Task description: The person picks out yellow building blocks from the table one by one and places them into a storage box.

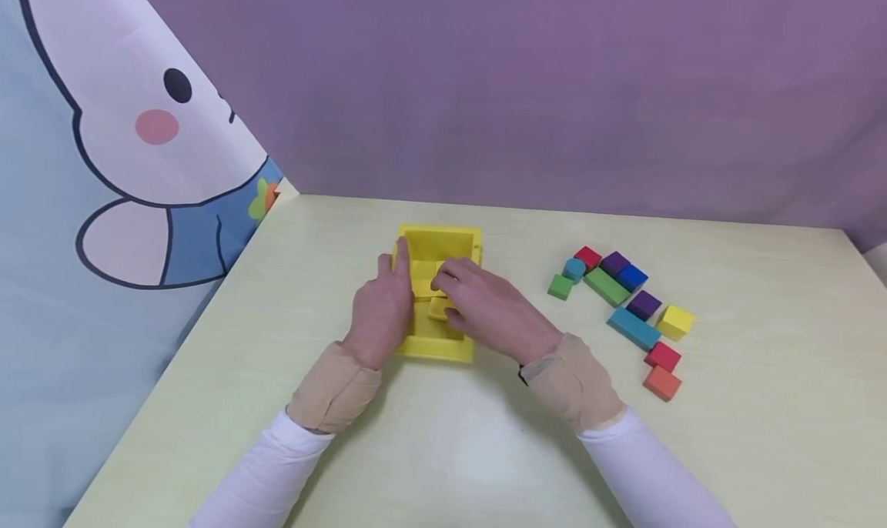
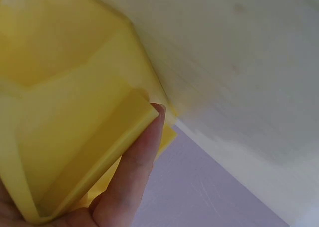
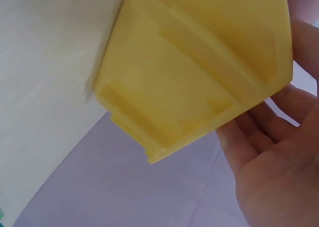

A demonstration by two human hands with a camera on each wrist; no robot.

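A yellow plastic box, open at the top, stands on the table in front of me. My left hand holds its left side, with one finger stretched along the wall. In the left wrist view a finger lies against the edge of the yellow plastic. My right hand reaches over the right wall, fingers bent down inside. A small raised yellow piece shows beside its thumb; I cannot tell whether the fingers pinch it. The right wrist view shows the right palm beside the ridged yellow wall.
On the table to the right lie several coloured blocks, among them a long green block, a long blue block, a yellow block and an orange block. A purple backdrop rises behind the table.
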